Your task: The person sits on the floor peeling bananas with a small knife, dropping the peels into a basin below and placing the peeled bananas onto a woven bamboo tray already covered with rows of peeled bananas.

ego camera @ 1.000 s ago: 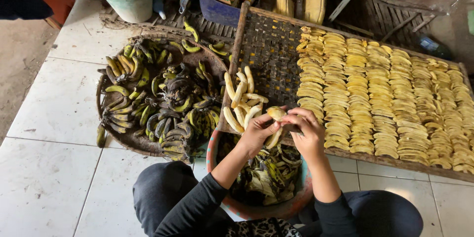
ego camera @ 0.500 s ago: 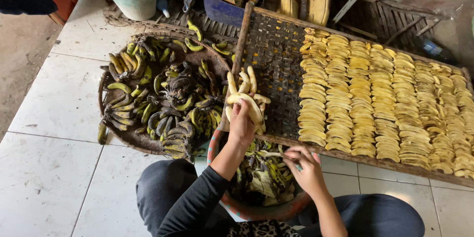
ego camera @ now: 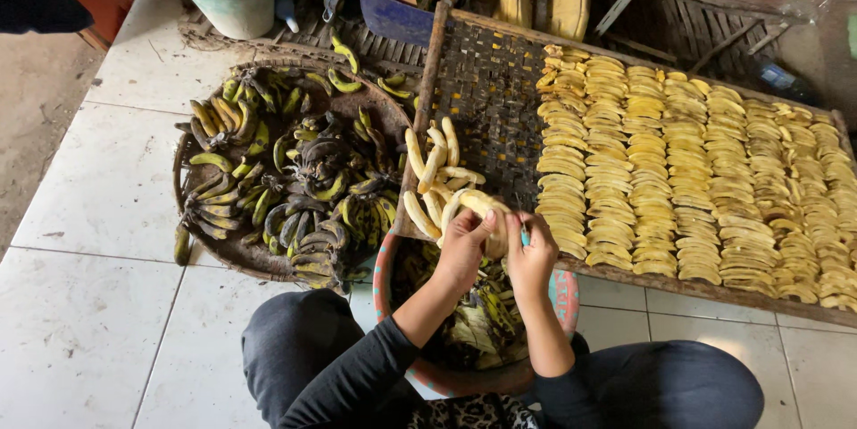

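Woven tray (ego camera: 500, 99), banana slices (ego camera: 696, 179), peel basin (ego camera: 464, 375)

Seen from above, the person wore a black long-sleeved top, snug along both arms, with the cuffs pushed up the forearm so they stopped well short of the wrists. The left hand (ego camera: 461, 250) and right hand (ego camera: 530, 259) were bare, no gloves, and I couldn't spot any rings or a watch at that size. Trousers were a dark grey, kinda charcoal, plain fabric with soft folds over both knees. Between the knees, right at the bottom edge, a bit of leopard-print cloth peeked out, tan with dark spots. Couldn't tell if that was a shirt hem or something separate.
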